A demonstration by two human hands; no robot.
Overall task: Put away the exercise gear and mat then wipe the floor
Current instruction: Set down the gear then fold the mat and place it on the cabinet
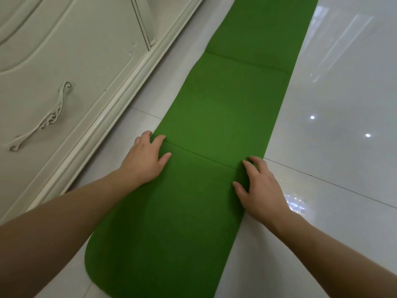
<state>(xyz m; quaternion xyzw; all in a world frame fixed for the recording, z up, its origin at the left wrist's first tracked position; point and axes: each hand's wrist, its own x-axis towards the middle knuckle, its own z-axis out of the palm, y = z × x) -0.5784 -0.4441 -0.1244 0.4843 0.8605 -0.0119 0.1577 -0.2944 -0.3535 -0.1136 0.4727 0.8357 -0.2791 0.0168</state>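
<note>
While both hands meet it at a crease [199, 155], the green mat [214, 108] lies stretched out flat on the glossy white tiled floor [333, 104], running just beside a cream cabinet [64, 61] with an ornate handle [43, 119]. The left hand [146, 160] rests at the mat's left edge, fingers spread and thumb flat on top, pressing down. The right hand [261, 188] sits at the right edge, fingers curled over the border and thumb on top, pinching it. A second crease [247, 61] crosses the mat farther up.
</note>
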